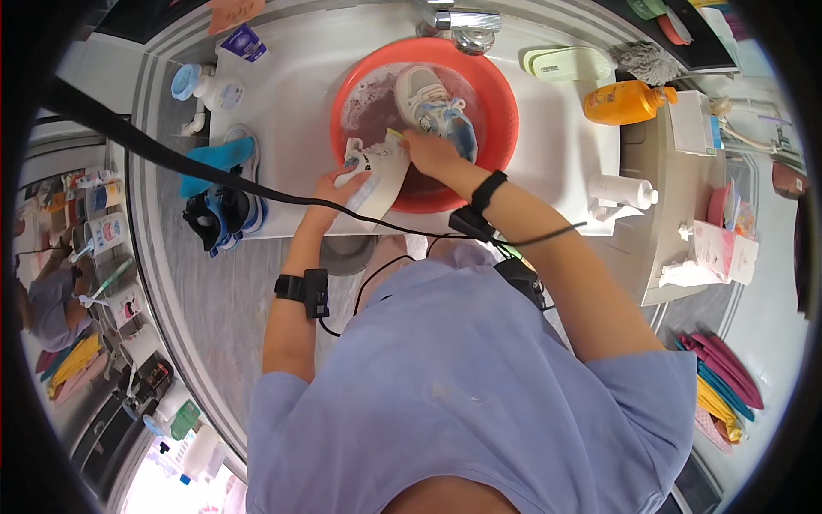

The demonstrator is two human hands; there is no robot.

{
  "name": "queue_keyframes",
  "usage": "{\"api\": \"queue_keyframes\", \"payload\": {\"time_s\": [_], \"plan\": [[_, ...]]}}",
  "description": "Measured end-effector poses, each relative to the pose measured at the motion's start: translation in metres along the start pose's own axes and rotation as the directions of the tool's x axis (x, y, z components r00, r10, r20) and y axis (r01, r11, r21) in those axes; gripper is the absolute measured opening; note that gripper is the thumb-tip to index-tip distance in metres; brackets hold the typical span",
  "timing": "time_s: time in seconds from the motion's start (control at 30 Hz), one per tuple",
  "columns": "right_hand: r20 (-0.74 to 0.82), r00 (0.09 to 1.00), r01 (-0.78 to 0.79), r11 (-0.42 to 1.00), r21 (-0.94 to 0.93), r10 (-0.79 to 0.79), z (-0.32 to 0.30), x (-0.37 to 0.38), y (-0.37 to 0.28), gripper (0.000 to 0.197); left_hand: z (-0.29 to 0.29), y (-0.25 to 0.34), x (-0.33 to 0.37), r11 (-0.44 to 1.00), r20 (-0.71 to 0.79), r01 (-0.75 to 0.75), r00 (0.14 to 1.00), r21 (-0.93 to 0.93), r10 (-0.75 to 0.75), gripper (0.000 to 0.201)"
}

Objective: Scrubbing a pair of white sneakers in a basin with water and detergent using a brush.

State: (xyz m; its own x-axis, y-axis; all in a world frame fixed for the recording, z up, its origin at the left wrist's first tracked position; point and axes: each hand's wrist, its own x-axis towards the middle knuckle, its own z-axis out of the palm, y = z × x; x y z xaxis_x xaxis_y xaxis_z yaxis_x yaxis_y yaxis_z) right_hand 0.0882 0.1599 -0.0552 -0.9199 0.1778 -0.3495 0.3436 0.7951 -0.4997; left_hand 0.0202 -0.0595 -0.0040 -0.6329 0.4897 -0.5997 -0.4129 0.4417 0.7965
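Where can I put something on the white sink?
The sink is bare between the red basin and orange bottle. Another bare patch lies left, between basin and white bottle. The basin is crowded: shoe, right hand.

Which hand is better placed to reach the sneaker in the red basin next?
Probably the right hand: it is close beside that sneaker, while the left hand is farther off, gripping the other sneaker over the rim of the basin.

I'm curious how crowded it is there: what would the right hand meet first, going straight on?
Likely the white shoe held by the left hand, just ahead of the right hand; whether they touch is unclear.
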Motion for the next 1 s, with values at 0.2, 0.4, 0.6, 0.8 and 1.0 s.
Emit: {"api": "queue_keyframes", "payload": {"time_s": [0.2,0.4,0.6,0.8,1.0], "plan": [[0.018,0.996,-0.085,0.994,0.068,0.084,0.012,0.036,0.013,0.035,0.000,0.001,0.006,0.998,-0.052,-0.040,0.998,-0.046,0.038,0.053],[0.123,0.966,-0.243,0.634,0.734,0.229,-0.028,0.014,0.010,0.046,-0.005,0.028,0.018,0.886,-0.048,-0.083,0.997,-0.456,0.068,0.049],[0.126,0.960,-0.266,0.668,0.695,0.251,-0.040,-0.007,0.006,0.057,-0.002,-0.008,0.038,0.881,-0.142,-0.145,0.986,-0.450,0.090,0.037],[-0.270,0.932,-0.180,0.956,0.231,0.241,-0.041,-0.035,-0.004,0.062,0.006,0.007,0.015,0.780,-0.146,-0.194,0.980,-0.595,0.133,0.031],[-0.198,0.904,-0.387,0.922,-0.007,0.378,-0.038,-0.032,0.002,0.071,0.004,0.009,0.033,0.696,-0.147,-0.231,0.973,-0.680,0.179,0.031]]}}
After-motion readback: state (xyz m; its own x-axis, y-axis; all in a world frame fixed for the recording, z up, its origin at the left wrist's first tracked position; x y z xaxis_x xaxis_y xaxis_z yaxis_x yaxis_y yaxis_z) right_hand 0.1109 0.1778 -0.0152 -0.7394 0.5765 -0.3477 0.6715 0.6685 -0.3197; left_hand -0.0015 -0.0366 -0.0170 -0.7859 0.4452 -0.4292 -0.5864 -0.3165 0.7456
